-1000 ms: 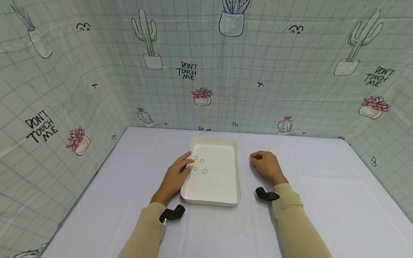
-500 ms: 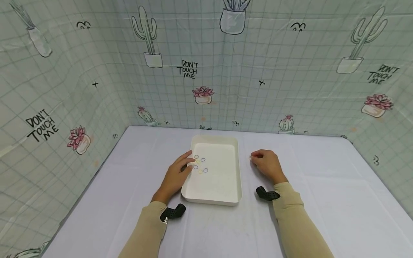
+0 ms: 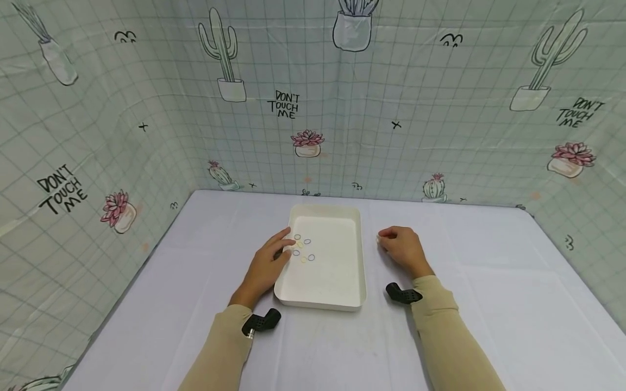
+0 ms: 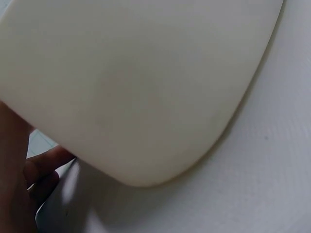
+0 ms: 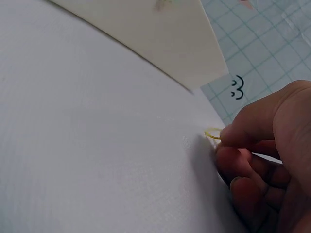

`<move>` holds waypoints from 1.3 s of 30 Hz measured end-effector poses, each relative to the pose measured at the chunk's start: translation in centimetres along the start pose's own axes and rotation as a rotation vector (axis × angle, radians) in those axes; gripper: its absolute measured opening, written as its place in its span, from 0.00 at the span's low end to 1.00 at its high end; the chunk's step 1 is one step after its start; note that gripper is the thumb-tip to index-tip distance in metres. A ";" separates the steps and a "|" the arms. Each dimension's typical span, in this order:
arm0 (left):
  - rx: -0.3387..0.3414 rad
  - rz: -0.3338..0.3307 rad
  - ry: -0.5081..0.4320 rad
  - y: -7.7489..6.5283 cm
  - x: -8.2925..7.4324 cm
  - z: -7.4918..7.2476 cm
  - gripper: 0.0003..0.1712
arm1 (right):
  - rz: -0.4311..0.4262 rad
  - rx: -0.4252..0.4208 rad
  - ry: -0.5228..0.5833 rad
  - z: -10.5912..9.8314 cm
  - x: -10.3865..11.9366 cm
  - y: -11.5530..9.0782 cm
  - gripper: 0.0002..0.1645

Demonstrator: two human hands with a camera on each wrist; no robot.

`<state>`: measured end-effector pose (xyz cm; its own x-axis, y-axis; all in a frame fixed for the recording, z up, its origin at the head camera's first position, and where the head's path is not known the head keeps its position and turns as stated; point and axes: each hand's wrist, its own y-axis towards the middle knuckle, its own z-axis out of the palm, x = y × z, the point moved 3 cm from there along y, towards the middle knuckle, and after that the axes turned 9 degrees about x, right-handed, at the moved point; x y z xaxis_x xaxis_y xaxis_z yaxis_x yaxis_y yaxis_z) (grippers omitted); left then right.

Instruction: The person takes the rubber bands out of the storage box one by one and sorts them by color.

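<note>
A shallow white tray (image 3: pixel 337 279) lies on the cloth between my hands. Several small rubber bands, purple and yellow, are scattered in its left half, among them a purple band (image 3: pixel 311 257). My left hand (image 3: pixel 264 268) is at the tray's left side, fingers spread and loosely bent, fingertips resting at the rim; in the left wrist view the tray's wall (image 4: pixel 146 97) hides part of this hand. To the right of the tray, my right hand (image 3: pixel 405 251) pinches a yellow rubber band (image 5: pixel 212 136) between thumb and forefinger, close over the cloth.
A white cloth (image 3: pixel 494 304) covers the table. Behind and to the left hangs a grid-patterned curtain (image 3: pixel 371 157) with cactus drawings. A black wrist camera (image 3: pixel 261 321) sits on the left sleeve, another black wrist camera (image 3: pixel 403 294) on the right.
Hands, tray and bands keep their places; the right hand holds its pinch throughout. The head view shifts only slightly.
</note>
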<state>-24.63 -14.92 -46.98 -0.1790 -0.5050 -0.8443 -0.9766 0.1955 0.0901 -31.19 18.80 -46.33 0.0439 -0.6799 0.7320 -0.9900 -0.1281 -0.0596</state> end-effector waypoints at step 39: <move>-0.001 0.018 0.007 0.0 0.0 -0.1 0.17 | 0.030 0.068 0.414 0.8 2.5 -0.5 0.21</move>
<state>-24.62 -15.01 -46.96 -0.1978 -0.5071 -0.8389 -0.9732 0.2037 0.1064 -30.44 16.53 -45.01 -0.0564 -0.3386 0.9392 -0.9782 -0.1698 -0.1200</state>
